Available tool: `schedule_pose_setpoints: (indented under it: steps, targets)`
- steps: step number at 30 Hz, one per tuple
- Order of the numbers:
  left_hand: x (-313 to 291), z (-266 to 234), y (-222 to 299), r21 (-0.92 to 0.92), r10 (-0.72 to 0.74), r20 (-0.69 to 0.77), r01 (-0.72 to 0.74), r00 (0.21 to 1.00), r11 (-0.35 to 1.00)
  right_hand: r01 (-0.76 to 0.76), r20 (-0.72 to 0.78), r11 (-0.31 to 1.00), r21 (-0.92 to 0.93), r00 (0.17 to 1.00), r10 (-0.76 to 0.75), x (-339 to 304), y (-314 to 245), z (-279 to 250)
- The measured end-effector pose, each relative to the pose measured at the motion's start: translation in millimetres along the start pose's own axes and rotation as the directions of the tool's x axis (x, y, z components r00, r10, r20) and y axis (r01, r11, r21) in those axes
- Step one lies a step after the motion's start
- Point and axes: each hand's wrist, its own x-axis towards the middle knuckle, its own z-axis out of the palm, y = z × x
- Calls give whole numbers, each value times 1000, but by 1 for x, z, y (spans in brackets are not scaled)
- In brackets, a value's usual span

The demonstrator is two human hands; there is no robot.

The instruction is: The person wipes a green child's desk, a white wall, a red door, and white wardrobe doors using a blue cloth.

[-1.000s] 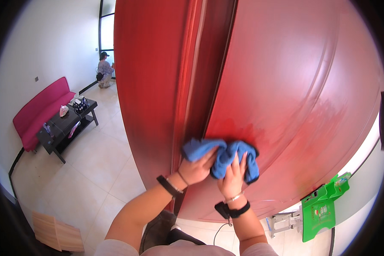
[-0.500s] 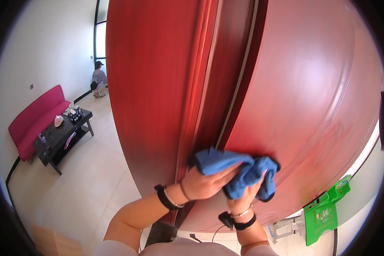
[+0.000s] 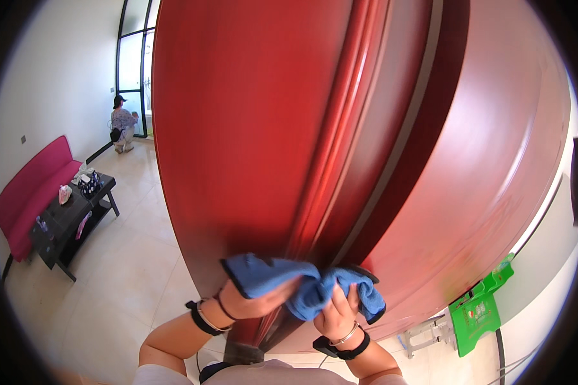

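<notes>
The blue cloth point(image 3: 311, 296), soft-napped and dark-edged, was bunched in the grip of the left hand point(image 3: 255, 304) and right hand point(image 3: 338, 313). Compared with a second earlier, it had been shifted left, across the ridged moulding point(image 3: 341, 122); rubbing was apparently thereby extended beyond the glossy right-hand panel point(image 3: 494, 167).

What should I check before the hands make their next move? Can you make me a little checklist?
1. Left grip on the blue cloth: ok, holding it, fingers partly covered.
2. Right grip on the cloth: ok, fingers dug into its folds.
3. Cloth spread flat: not ok, it's bunched between the hands.
4. Cloth damp: cannot tell.
5. Green stand clear of the hands: ok, it's off to the right.
6. Other person out of reach: ok, crouching far across the room.
</notes>
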Motion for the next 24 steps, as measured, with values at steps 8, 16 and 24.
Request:
schedule_pose_setpoints:
  steps: [8,16,24]
  targets:
    - [-37,-39,-63,508,69,-25,-47,997,860,-317,1,948,-25,948,317,52,-68,71]
    - [-51,-62,-89,-62,-39,46,42,998,997,-294,62,952,86,955,290,34,-102,110]
    - [-22,-77,-110,196,247,-178,-212,952,957,-375,-39,921,-107,927,373,113,-88,84]
